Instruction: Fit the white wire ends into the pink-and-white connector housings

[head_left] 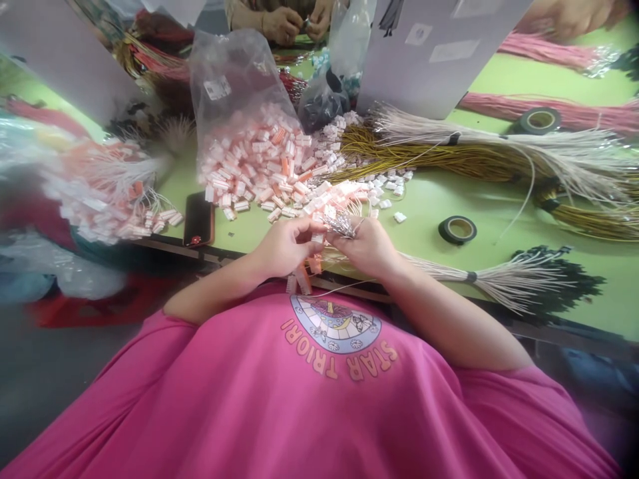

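Note:
My left hand (pixel 285 247) is closed in a pinch at the near table edge, its fingers round small white-and-orange plastic connectors (pixel 305 274) that hang below it. My right hand (pixel 368 247) is closed beside it, gripping a bunch of thin pale wires (pixel 492 278) whose metal tips (pixel 340 223) stick up between the two hands. The wire bunch trails off to the right across the green table (pixel 429 199). A pile of the same connectors (pixel 259 169) spills from a clear plastic bag (pixel 227 86) just beyond my hands.
A dark phone (pixel 198 219) lies left of the pile. Two black tape rolls (pixel 457 229) (pixel 540 120) sit on the right. Bundles of white and yellow wires (pixel 479 150) and pink wires (pixel 549 53) cross the back right. Another person's hands (pixel 292 23) work at the far side.

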The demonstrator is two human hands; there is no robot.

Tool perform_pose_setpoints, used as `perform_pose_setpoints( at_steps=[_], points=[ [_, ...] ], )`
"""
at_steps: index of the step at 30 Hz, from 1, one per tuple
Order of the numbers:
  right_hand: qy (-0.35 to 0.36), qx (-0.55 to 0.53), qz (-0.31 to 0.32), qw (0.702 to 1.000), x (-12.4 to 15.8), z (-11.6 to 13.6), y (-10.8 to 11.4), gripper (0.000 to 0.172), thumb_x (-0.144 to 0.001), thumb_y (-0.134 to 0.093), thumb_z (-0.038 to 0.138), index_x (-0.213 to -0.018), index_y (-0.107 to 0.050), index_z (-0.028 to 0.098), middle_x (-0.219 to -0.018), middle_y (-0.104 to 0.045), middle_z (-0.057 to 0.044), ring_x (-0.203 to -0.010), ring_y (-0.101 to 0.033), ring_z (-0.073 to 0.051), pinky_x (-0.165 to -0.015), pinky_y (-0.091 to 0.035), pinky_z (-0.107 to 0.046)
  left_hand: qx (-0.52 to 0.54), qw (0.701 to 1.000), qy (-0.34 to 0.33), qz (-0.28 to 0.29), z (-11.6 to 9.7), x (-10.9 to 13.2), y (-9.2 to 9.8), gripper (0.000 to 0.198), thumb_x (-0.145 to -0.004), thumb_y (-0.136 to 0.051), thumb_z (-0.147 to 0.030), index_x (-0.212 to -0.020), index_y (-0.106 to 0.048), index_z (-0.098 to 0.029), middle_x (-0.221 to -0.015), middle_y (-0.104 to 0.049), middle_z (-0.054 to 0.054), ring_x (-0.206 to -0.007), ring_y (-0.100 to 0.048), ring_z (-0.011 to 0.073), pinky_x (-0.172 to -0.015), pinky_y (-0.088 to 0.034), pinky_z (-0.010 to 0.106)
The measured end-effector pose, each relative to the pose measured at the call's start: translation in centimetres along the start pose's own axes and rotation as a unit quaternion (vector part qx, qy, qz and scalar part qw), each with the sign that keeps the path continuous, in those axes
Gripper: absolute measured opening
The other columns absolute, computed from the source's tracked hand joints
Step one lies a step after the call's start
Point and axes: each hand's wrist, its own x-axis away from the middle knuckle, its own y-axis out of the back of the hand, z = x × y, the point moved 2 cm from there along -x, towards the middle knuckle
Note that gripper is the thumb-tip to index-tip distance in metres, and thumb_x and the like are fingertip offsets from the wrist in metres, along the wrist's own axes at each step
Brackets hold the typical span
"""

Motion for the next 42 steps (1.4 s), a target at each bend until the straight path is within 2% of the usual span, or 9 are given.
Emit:
perform_pose_setpoints(
  at_steps=[7, 11, 14, 18, 23, 29, 33, 37, 42],
  points=[
    [-0.017, -0.034, 0.000, 0.999, -0.3, 0.0, 0.4, 0.016, -0.078, -0.057, 0.029, -0.070, -0.062, 0.015, -0.065, -0.058, 0.001, -0.063, -0.052, -0.012, -0.061, -0.042, -0.027, -0.012, 0.999, -0.043, -0.007, -0.6, -1.1, 0.7, 0.023, -0.076, -0.068, -0.020, -0.097, -0.067, -0.011, -0.082, -0.069, 0.006, -0.070, -0.064, 0.0136, -0.064, -0.052, 0.027],
    [-0.022, -0.029, -0.062, 0.997, -0.5, -0.1, 1.1, 0.018, -0.076, -0.060, 0.032, -0.072, -0.063, 0.015, -0.069, -0.059, 0.000, -0.067, -0.053, -0.013, -0.063, -0.042, -0.029, -0.143, 0.983, -0.106, -0.041, -1.3, -1.0, 2.2, 0.022, -0.079, -0.066, -0.023, -0.099, -0.069, -0.015, -0.088, -0.070, 0.005, -0.072, -0.061, 0.0133, -0.067, -0.049, 0.027],
    [-0.019, -0.033, -0.108, 0.993, -0.5, 0.0, 1.6, 0.017, -0.075, -0.061, 0.033, -0.074, -0.063, 0.016, -0.069, -0.058, -0.001, -0.067, -0.053, -0.013, -0.062, -0.042, -0.029, -0.276, 0.947, -0.161, -0.038, -1.5, -0.3, 3.3, 0.023, -0.083, -0.061, -0.023, -0.105, -0.067, -0.017, -0.099, -0.068, 0.006, -0.082, -0.060, 0.0157, -0.074, -0.048, 0.029],
    [-0.043, -0.001, -0.050, 0.998, -0.3, 0.1, 1.4, 0.023, -0.075, -0.061, 0.034, -0.063, -0.060, 0.015, -0.056, -0.051, 0.001, -0.055, -0.046, -0.011, -0.055, -0.037, -0.028, -0.403, 0.867, -0.263, -0.130, -1.2, 0.9, 3.3, 0.018, -0.087, -0.056, -0.021, -0.100, -0.067, -0.018, -0.102, -0.064, 0.008, -0.094, -0.055, 0.0207, -0.084, -0.044, 0.036],
    [-0.040, -0.016, -0.054, 0.998, -0.2, -0.1, 1.3, 0.021, -0.076, -0.060, 0.034, -0.067, -0.061, 0.015, -0.055, -0.052, 0.001, -0.054, -0.046, -0.010, -0.054, -0.038, -0.027, -0.496, 0.787, -0.367, -0.020, -0.5, 1.5, 0.5, 0.024, -0.092, -0.051, -0.029, -0.076, -0.064, -0.017, -0.080, -0.062, 0.007, -0.078, -0.050, 0.0200, -0.069, -0.039, 0.034],
    [-0.018, -0.027, -0.036, 0.999, -0.2, -0.3, 1.1, 0.021, -0.076, -0.062, 0.033, -0.064, -0.060, 0.016, -0.058, -0.053, 0.002, -0.056, -0.047, -0.010, -0.056, -0.040, -0.027, -0.515, 0.747, -0.420, -0.007, -0.4, 1.7, -0.3, 0.023, -0.091, -0.049, -0.022, -0.073, -0.062, -0.020, -0.077, -0.063, 0.006, -0.072, -0.048, 0.0191, -0.063, -0.032, 0.035],
    [-0.001, -0.045, 0.032, 0.998, 0.0, 0.0, 1.4, 0.020, -0.073, -0.065, 0.034, -0.065, -0.062, 0.016, -0.063, -0.059, 0.001, -0.061, -0.053, -0.012, -0.060, -0.043, -0.027, -0.497, 0.767, -0.406, 0.014, -0.1, 2.1, -0.3, 0.016, -0.088, -0.050, -0.022, -0.081, -0.063, -0.027, -0.087, -0.066, 0.002, -0.081, -0.052, 0.0198, -0.072, -0.033, 0.038],
    [-0.009, 0.003, 0.119, 0.993, 0.3, 0.5, 1.8, 0.015, -0.072, -0.065, 0.031, -0.071, -0.067, 0.016, -0.063, -0.062, 0.000, -0.061, -0.055, -0.012, -0.058, -0.042, -0.027, -0.458, 0.817, -0.346, -0.058, 0.1, 1.6, -0.3, 0.011, -0.086, -0.053, -0.025, -0.082, -0.063, -0.027, -0.088, -0.067, 0.002, -0.087, -0.051, 0.0219, -0.081, -0.029, 0.042],
    [-0.015, 0.103, 0.064, 0.992, 0.2, 0.2, 1.8, 0.016, -0.072, -0.063, 0.030, -0.065, -0.065, 0.016, -0.056, -0.057, 0.001, -0.058, -0.051, -0.012, -0.054, -0.035, -0.026, -0.402, 0.856, -0.319, -0.061, 0.0, -0.1, 1.1, 0.010, -0.087, -0.056, -0.030, -0.086, -0.065, -0.025, -0.090, -0.068, 0.003, -0.088, -0.053, 0.0213, -0.084, -0.032, 0.040]
  ],
)
